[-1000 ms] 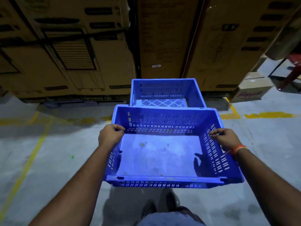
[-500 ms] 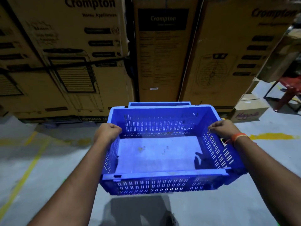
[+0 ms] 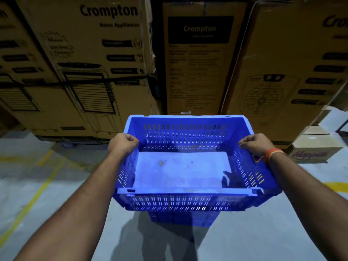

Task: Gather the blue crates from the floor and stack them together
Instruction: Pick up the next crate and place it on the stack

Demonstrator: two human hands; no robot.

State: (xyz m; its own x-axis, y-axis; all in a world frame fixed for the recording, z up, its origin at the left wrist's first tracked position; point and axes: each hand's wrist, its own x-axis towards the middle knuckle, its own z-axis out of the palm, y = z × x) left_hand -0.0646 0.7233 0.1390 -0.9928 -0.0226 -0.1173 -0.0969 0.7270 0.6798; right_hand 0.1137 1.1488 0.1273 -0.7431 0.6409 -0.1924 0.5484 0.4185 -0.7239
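Blue crate [image 3: 180, 170] is gripped at both side rims by left hand [image 3: 123, 143] and right hand [image 3: 257, 145], carried above a lower crate [image 3: 178, 218]; lowering squarely onto it seems required next.

Two blue crates show: one held crate [image 3: 180, 166] up in front, and a second crate [image 3: 180, 218] of which only a strip of dark blue wall peeks out just below the held crate's near wall. Two hands are on the held crate, the left hand [image 3: 123, 141] and the right hand [image 3: 256, 143], one at each side rim. Behind the held crate stand four large printed cartons [image 3: 105, 59], and to its right sits one small cardboard box [image 3: 312, 147].
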